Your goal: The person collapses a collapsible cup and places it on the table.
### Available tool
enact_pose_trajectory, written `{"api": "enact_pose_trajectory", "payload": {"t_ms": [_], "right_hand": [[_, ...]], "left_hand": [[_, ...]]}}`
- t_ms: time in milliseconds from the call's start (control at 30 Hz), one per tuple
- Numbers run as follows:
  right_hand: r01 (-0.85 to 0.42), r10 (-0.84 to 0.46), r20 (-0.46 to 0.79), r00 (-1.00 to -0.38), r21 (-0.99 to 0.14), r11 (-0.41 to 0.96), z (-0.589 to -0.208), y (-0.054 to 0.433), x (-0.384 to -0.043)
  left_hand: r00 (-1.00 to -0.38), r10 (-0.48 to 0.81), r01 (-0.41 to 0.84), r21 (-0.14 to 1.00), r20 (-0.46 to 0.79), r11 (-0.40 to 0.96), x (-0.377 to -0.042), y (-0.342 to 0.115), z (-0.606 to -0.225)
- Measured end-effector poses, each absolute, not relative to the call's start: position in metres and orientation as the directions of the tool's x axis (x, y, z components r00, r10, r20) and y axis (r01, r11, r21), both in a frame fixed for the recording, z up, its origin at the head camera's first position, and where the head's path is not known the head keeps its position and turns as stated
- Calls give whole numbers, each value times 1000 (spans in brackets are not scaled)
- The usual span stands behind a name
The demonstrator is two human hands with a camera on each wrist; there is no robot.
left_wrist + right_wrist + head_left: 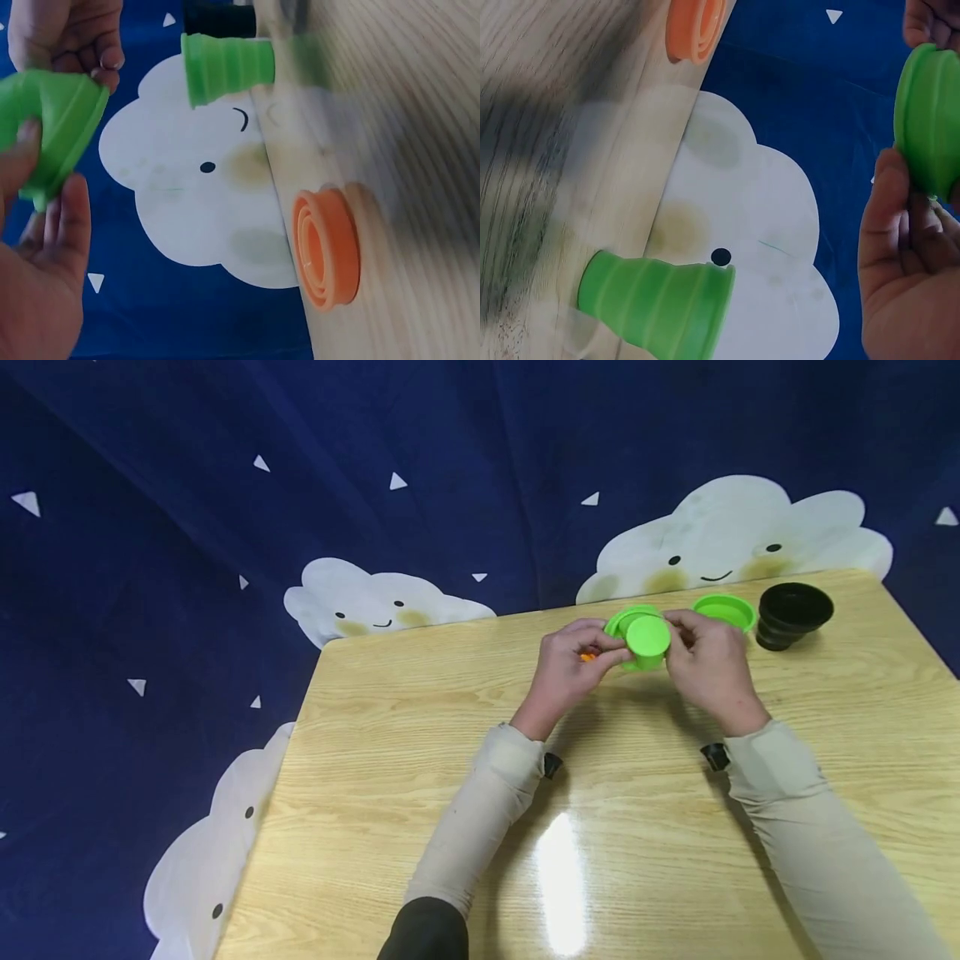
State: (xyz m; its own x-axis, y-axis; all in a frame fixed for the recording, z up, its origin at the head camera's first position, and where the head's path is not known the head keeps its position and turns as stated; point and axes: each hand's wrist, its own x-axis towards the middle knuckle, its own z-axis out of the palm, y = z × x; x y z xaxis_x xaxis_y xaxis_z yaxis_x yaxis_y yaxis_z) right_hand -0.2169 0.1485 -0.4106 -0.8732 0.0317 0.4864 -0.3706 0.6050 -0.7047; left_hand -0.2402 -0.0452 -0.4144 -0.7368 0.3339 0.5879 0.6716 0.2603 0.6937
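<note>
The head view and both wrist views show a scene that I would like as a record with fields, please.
Left hand: grips the held green cup, raised above the table
Right hand: grips the same cup
Standing green cup: upright on the table, beyond the right hand
Black cup: upright, right of the standing green cup
Orange cup: folded into nested rings, mostly hidden by the left hand in the head view

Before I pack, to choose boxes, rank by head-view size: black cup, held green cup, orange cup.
Black cup, held green cup: look alike.
Orange cup: smallest showing, partly hidden by left hand.
</note>
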Motion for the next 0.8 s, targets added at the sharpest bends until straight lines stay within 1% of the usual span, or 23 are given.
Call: {"api": "enact_pose_trajectory", "payload": {"t_ms": [167,267,367,433,500,633,800], "right_hand": [[-352,72,466,-882,-753,556,-411,148,-217],[-359,75,437,-896,-814,457,-413,148,-216],[-375,76,415,-907,-875,306,-415,147,-213],[-397,70,420,-905,-890,223,-415,147,-211],[-421,59,436,-898,-890,175,-415,147,-209],[-468,69,483,-873,-869,161,-417,143,-208],[-510,149,527,-837,-849,137,-407,132,-203]], "left_hand": [[-781,217,622,694,586,362,-239,-40,-416],[-806,155,580,708,571,403,-238,-37,-416],[-840,75,517,751,537,411,-237,-34,-416],[-867,21,471,803,499,366,-237,-33,-415],[-890,-22,430,852,456,301,-237,-33,-415],[-918,-66,373,907,392,196,-238,-31,-414],[-929,-83,349,928,361,130,-237,-29,-414]]}}
